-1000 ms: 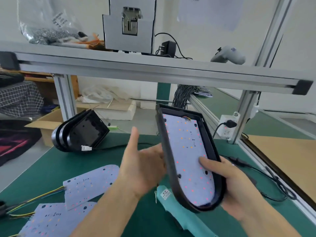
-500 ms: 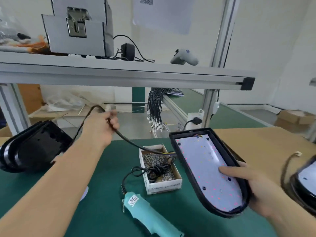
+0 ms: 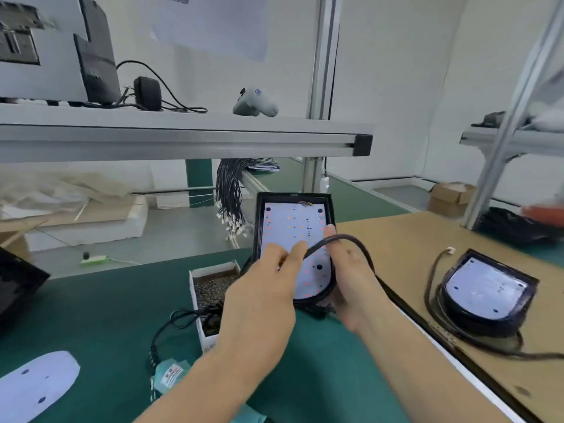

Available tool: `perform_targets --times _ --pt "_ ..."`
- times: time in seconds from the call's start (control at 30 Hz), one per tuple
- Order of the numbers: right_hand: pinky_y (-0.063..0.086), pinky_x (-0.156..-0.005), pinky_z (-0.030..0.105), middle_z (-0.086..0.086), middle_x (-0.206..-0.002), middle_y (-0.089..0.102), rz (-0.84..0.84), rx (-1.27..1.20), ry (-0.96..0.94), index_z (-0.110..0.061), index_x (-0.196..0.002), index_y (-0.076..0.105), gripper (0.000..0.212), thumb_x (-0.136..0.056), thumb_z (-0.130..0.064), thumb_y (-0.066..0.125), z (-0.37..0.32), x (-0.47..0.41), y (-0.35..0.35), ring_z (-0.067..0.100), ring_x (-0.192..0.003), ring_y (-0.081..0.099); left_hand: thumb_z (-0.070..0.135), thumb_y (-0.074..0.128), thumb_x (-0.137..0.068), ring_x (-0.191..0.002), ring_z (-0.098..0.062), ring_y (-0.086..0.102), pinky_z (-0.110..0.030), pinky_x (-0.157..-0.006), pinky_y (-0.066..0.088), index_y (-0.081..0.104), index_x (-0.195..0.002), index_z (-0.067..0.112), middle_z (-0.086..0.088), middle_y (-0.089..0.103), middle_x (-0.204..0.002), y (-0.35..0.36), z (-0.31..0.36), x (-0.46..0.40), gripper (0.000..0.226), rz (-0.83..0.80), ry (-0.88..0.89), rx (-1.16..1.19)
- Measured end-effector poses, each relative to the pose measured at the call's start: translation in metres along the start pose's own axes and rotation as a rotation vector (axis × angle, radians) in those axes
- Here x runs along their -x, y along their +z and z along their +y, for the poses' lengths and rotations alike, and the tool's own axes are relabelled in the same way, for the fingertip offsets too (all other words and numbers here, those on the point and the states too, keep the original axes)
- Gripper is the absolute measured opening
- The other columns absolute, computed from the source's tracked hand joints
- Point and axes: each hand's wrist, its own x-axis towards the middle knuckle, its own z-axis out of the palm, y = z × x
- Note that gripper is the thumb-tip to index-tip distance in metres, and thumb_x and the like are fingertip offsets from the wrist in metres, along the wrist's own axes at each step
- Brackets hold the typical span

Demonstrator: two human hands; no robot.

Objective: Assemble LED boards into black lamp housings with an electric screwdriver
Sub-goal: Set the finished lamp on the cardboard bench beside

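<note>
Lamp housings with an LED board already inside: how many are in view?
2. One lamp housing is held in both hands over the green mat; the second housing lies on the cardboard at right. The dark object at the left edge is cropped, so unclear.

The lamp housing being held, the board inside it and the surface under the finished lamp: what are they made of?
Lamp housing: probably matte black plastic; dull, moulded rim. LED board: seemingly white-coated circuit board; flat, dotted with holes and small coloured points. Surface under the finished lamp: looks like brown cardboard or fibreboard; matte, no shine.
</note>
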Motion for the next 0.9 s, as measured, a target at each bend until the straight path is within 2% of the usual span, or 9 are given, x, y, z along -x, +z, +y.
perform_targets --times 0.17,0.23,0.33,0.43,0.53,0.63,0.67,0.77,0.9 --pt "0.044 -0.076 0.036 0.006 -0.087 0.063 0.105 -0.159 -0.009 -0.013 -0.098 0.061 0.014 -0.085 -0.013 0.057 -0.017 0.008 -0.056 0.022 -0.077 0.058 0.006 0.041 -0.089 -0.078 -0.026 0.05 -0.031 -0.063 0.032 0.022 -0.148 0.03 0.006 0.034 -0.127 0.033 0.047 -0.034 0.067 -0.094 0.007 0.044" --pt "0.044 -0.086 0.037 0.005 -0.098 0.069 0.101 -0.204 -0.043 -0.013 -0.101 0.063 0.018 -0.086 -0.021 0.057 -0.025 0.011 -0.081 0.022 -0.089 0.062 0.003 0.041 -0.086 -0.074 -0.025 0.043 -0.029 -0.061 0.028 0.021 -0.149 0.03 0.006 0.036 -0.127 0.05 0.075 -0.041 0.071 -0.109 0.101 0.076" --pt "0.049 -0.095 0.038 0.006 -0.116 0.071 0.172 -0.227 -0.125 -0.011 -0.117 0.065 0.035 -0.091 -0.034 0.059 -0.034 0.013 -0.117 0.021 -0.107 0.066 0.003 0.043 -0.087 -0.089 -0.027 0.054 -0.029 -0.063 0.029 0.023 -0.15 0.03 0.004 0.042 -0.126 0.075 0.115 -0.051 0.071 -0.13 0.214 0.171" --pt "0.054 -0.078 0.034 0.008 -0.105 0.072 0.339 -0.193 -0.222 -0.009 -0.106 0.063 0.02 -0.095 -0.025 0.058 -0.041 0.01 -0.15 0.024 -0.092 0.069 0.006 0.041 -0.089 -0.101 -0.023 0.05 -0.028 -0.069 0.028 0.033 -0.146 0.031 0.004 0.049 -0.12 0.097 0.145 -0.064 0.062 -0.094 0.294 0.26" --pt "0.05 -0.085 0.047 0.011 -0.091 0.066 0.528 -0.13 -0.317 -0.009 -0.09 0.057 0.012 -0.099 -0.017 0.053 -0.048 0.006 -0.181 0.03 -0.089 0.062 0.017 0.037 -0.098 -0.122 -0.021 0.037 -0.032 -0.09 0.022 0.042 -0.141 0.033 0.009 0.05 -0.131 0.122 0.166 -0.073 0.046 -0.084 0.358 0.27" --pt "0.045 -0.089 0.05 0.006 -0.087 0.057 0.686 -0.063 -0.335 -0.01 -0.088 0.054 0.015 -0.101 -0.017 0.051 -0.048 -0.002 -0.213 0.028 -0.094 0.054 0.025 0.032 -0.104 -0.141 -0.017 0.017 -0.038 -0.109 0.01 0.037 -0.145 0.03 0.008 0.036 -0.15 0.148 0.183 -0.078 0.042 -0.187 0.408 0.342" --pt "0.043 -0.085 0.047 0.005 -0.092 0.055 0.744 -0.046 -0.313 -0.008 -0.097 0.055 0.012 -0.101 -0.019 0.051 -0.045 -0.007 -0.223 0.027 -0.096 0.051 0.024 0.032 -0.104 -0.143 -0.017 0.01 -0.039 -0.112 0.006 0.031 -0.147 0.03 0.006 0.029 -0.154 0.157 0.188 -0.078 0.044 -0.234 0.439 0.319" --pt "0.038 -0.064 0.034 0.008 -0.099 0.049 0.859 0.079 -0.201 0.001 -0.132 0.045 0.04 -0.102 -0.024 0.048 -0.033 -0.021 -0.251 0.024 -0.086 0.047 0.019 0.033 -0.103 -0.147 -0.021 -0.003 -0.047 -0.116 -0.003 0.015 -0.152 0.03 0.003 0.01 -0.161 0.18 0.201 -0.078 0.054 -0.366 0.503 0.187" --pt "0.035 -0.067 0.033 0.015 -0.102 0.052 0.905 0.335 -0.059 0.005 -0.127 0.044 0.036 -0.102 -0.021 0.043 -0.02 -0.034 -0.277 0.029 -0.086 0.05 0.021 0.031 -0.104 -0.148 -0.025 -0.004 -0.051 -0.118 -0.004 0.005 -0.154 0.026 0.001 0.003 -0.162 0.206 0.205 -0.071 0.057 -0.575 0.531 0.1"
